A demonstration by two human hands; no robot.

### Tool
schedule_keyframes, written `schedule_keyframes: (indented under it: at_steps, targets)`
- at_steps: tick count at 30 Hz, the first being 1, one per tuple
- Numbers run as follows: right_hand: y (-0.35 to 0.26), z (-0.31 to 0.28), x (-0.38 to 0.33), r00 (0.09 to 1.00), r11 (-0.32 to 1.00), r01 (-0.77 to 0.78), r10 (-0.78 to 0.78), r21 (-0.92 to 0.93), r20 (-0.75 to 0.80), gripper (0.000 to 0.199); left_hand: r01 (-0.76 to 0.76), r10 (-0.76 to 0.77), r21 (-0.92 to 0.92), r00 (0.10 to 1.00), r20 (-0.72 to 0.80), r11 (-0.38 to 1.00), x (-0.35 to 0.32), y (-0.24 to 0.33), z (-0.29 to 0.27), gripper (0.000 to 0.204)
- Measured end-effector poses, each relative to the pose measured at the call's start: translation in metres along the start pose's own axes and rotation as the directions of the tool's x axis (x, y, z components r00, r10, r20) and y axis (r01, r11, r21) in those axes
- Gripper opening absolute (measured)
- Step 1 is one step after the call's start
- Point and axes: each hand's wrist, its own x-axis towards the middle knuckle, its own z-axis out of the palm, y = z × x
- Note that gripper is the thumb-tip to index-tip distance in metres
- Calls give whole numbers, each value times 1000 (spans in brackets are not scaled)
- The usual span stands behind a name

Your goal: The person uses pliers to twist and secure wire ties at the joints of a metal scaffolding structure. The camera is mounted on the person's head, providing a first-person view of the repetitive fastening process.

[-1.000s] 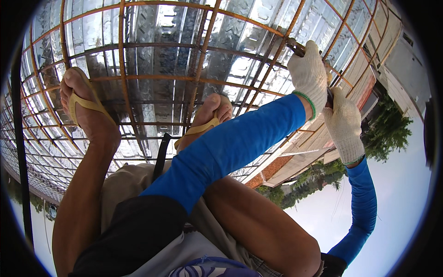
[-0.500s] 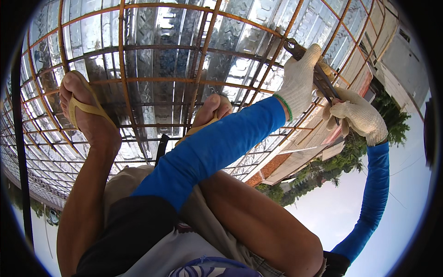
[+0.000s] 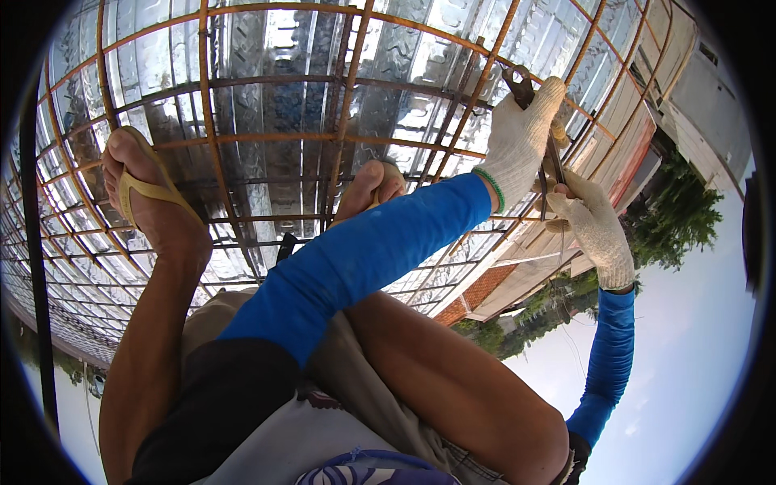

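Observation:
Dark metal pincers (image 3: pixel 517 87) are in my gloved left hand (image 3: pixel 517 133), their rounded jaws showing above the fist and their long handles slanting down. My left fingers are closed round them. Beside the lower handles is my gloved right hand (image 3: pixel 596 230), its fingers curled in at the handle ends, closed on them as far as I can see. Thin wire (image 3: pixel 563 295) hangs below that hand; where it starts is hidden. The jaws are close to a rusty rebar grid (image 3: pixel 420 31); whether they touch a bar I cannot tell.
Shiny ribbed metal sheeting (image 3: pixel 283 105) lies under the rebar. My feet in yellow flip-flops (image 3: pixel 149 190) rest on the grid. A dark upright pole (image 3: pixel 39 267) stands at left. A wall (image 3: pixel 711 105), a brick patch (image 3: pixel 465 303) and trees (image 3: pixel 675 218) lie to the right.
My right hand and the handle ends have moved left, toward my left hand, and the handles now hang more steeply. My left hand has shifted slightly left. Thin wire now shows below my right hand.

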Motion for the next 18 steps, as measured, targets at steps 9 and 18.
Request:
schedule_keyframes:
  at_steps: [9,18]
  targets:
    - [16,-2,1,957,940,223,-261,-257,-124,26,29,-25,-241,1000,16,970,5,-14,-2,58]
    - [17,12,-4,841,774,367,-513,-516,-170,18,28,-25,-298,1000,15,954,7,-19,4,53]
